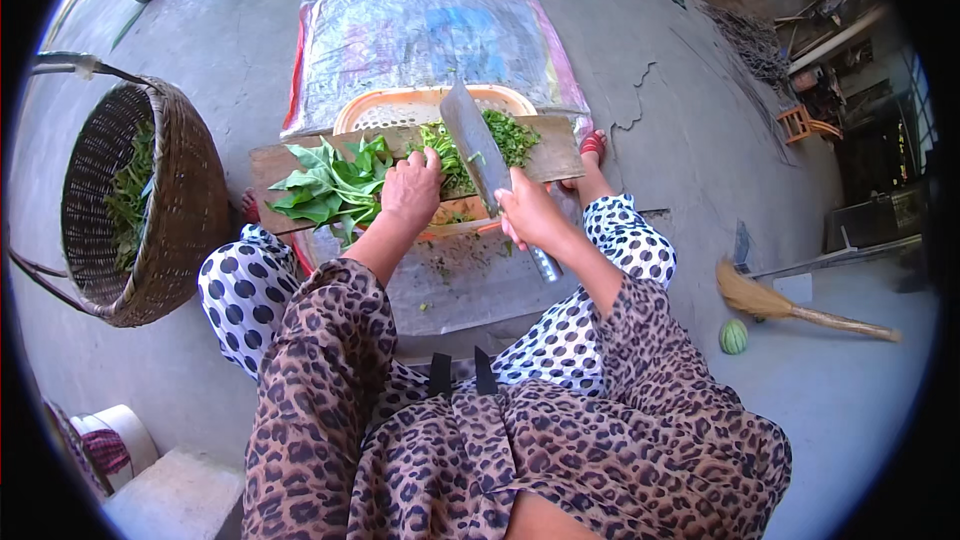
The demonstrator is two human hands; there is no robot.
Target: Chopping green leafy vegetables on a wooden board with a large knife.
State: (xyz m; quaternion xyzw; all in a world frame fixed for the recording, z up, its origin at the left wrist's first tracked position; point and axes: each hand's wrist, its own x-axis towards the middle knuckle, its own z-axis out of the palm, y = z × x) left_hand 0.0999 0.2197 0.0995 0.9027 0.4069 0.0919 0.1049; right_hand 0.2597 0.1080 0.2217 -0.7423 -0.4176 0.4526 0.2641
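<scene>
My right hand grips the metal handle of a cleaver, its broad blade tilted over a wooden board. Bits of green cling to the blade. With bent fingers, my left hand presses a bunch of leafy greens on the board, its whole leaves spreading out to the left. Chopped greens lie in a heap right of the blade. Beneath the board, which rests across it, an orange-rimmed plastic basket with holes shows at front and back.
A flattened plastic sack lies under the basket. At left stands a woven basket holding more greens. To the right on the concrete floor are a straw broom and a small striped melon. A white bucket stands at lower left.
</scene>
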